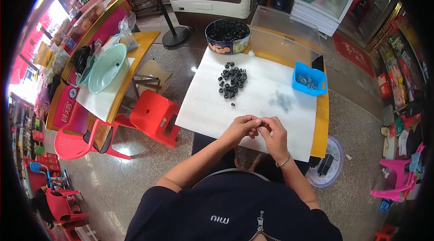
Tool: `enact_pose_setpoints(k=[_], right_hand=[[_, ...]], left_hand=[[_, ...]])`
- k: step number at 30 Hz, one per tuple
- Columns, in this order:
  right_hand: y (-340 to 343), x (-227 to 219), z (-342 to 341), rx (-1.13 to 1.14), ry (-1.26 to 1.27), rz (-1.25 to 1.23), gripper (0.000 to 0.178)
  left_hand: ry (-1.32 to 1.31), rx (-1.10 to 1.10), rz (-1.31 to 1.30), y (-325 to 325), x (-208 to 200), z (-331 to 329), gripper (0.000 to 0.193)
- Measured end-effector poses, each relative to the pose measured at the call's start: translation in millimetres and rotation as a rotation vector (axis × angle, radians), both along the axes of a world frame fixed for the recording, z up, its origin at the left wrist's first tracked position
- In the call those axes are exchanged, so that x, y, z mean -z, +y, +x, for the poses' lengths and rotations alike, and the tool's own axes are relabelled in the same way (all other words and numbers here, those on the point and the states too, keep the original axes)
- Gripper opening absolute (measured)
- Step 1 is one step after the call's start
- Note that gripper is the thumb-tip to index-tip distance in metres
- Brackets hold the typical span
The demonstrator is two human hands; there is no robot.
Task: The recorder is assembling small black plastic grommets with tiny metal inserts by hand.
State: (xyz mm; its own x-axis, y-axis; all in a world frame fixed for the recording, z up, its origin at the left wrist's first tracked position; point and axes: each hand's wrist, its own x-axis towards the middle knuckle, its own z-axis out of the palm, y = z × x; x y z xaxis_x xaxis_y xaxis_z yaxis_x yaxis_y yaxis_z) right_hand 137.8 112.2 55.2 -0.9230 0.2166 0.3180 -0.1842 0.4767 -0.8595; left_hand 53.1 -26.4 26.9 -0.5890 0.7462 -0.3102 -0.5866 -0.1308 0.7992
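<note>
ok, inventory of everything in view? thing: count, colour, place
ring-like parts: many, black, piled on sheet
sheet: one, white, on near table
near table: one, yellow, under sheet
tub: one, dark multicoloured, far edge, full of black parts
bin: one, blue, sheet's right
tiny pieces: many, pale blue-grey, in bin and on sheet
box: one, clear, table's far side
stool: one, red, left of table
large basin: one, pale green, left table
fan: one, black, far left
fridge: one, white, far right
shelf goods: uncountable, mixed, both sides
left grip, right grip: one each, bare, meeting over near edge; contents unclear
</note>
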Motion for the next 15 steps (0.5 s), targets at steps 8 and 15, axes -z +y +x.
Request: enact_pose_setpoints(k=[8,15], right_hand=[[15,7,10,0.126,-0.008,0.061,0.02],[59,42,10,0.329,-0.122,0.186,0.012]], left_hand=[[-0.041,-0.247,-0.046,-6,7,-5,0.022],[-0.077,-0.232,-0.016,-8,16,-5,0.023]])
